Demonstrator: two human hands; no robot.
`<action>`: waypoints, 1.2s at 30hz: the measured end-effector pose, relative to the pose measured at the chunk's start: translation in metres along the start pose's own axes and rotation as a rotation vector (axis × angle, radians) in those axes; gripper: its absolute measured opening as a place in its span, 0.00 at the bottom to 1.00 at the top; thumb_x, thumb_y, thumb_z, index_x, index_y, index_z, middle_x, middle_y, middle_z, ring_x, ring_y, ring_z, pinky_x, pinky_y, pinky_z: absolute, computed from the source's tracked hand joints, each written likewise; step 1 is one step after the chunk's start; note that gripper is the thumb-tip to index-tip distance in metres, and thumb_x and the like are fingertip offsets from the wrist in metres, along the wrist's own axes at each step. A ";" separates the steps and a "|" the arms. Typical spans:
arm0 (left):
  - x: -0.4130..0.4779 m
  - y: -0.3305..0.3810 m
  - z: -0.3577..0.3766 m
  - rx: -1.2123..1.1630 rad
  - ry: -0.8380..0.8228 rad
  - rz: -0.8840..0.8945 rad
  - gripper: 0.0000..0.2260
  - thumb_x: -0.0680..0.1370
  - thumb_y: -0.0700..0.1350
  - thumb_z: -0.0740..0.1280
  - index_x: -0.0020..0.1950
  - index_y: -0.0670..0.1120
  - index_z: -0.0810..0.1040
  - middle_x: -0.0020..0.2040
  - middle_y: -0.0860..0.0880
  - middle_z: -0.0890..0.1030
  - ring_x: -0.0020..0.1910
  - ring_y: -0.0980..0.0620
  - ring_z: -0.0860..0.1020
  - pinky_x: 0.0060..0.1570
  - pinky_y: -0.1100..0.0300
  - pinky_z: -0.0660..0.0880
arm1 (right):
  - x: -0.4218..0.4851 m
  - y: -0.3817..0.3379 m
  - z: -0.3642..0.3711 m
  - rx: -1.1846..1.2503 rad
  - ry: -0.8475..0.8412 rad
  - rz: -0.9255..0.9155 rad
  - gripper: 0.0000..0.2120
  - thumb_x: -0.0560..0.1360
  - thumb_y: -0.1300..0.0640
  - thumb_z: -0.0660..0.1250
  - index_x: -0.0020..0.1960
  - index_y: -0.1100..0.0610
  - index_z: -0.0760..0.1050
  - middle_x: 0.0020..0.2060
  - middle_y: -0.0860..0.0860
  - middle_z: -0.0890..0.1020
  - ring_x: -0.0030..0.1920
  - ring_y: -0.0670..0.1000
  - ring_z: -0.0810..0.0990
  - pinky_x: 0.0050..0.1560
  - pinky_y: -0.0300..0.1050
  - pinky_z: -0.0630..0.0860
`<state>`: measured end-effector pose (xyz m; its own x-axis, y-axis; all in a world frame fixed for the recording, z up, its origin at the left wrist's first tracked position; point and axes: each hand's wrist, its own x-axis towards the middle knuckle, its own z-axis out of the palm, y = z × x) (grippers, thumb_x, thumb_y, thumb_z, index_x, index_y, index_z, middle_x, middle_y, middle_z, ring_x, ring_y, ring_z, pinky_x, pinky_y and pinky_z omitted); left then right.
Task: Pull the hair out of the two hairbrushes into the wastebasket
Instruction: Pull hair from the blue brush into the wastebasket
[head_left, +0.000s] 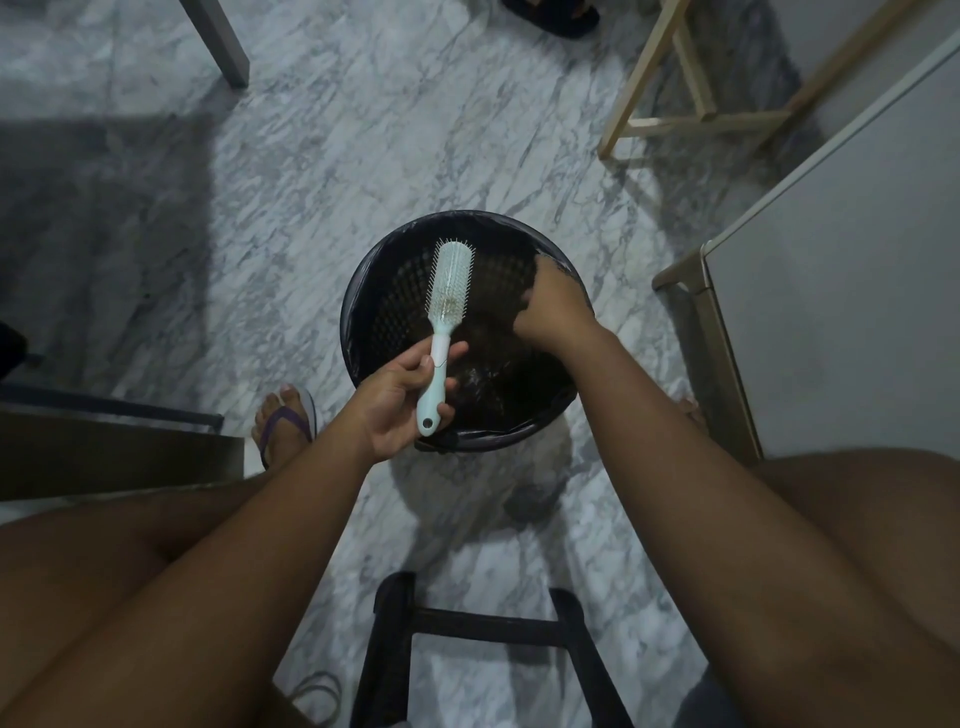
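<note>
Marble floor (322, 171), dim rm | black-lined wastebasket (363, 280) betw my knees | L hand (400, 402) wrapped round handle of pale blue hairbrush (448, 312), bristles up over the bin, some hair near base of bristles | R hand (553, 306) down inside bin rim, fingers bunched, can't tell if holding hair
</note>
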<state>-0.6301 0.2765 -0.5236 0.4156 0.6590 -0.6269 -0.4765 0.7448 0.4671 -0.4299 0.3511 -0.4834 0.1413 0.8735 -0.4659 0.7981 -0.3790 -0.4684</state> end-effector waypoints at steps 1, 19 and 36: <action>0.000 0.000 0.000 0.003 -0.005 -0.002 0.18 0.83 0.38 0.56 0.73 0.47 0.71 0.67 0.49 0.78 0.41 0.53 0.74 0.33 0.61 0.73 | 0.001 -0.001 0.002 0.024 -0.022 -0.040 0.38 0.73 0.62 0.69 0.79 0.59 0.55 0.71 0.60 0.70 0.71 0.60 0.70 0.67 0.47 0.69; 0.007 -0.001 0.009 0.012 0.001 -0.019 0.18 0.84 0.39 0.56 0.73 0.47 0.71 0.65 0.48 0.79 0.41 0.52 0.76 0.33 0.59 0.75 | -0.008 -0.028 0.016 0.154 0.162 -0.269 0.06 0.74 0.56 0.74 0.47 0.58 0.85 0.42 0.52 0.86 0.41 0.48 0.83 0.49 0.43 0.80; 0.003 0.004 0.003 -0.085 0.026 0.021 0.17 0.84 0.39 0.55 0.73 0.43 0.70 0.67 0.48 0.79 0.39 0.54 0.76 0.33 0.61 0.74 | 0.002 0.029 0.010 0.612 0.663 -0.063 0.07 0.79 0.53 0.64 0.45 0.54 0.76 0.34 0.55 0.82 0.34 0.55 0.82 0.38 0.57 0.81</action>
<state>-0.6289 0.2822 -0.5219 0.3849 0.6709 -0.6339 -0.5493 0.7184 0.4268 -0.4125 0.3390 -0.5060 0.5676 0.8232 0.0131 0.3910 -0.2555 -0.8842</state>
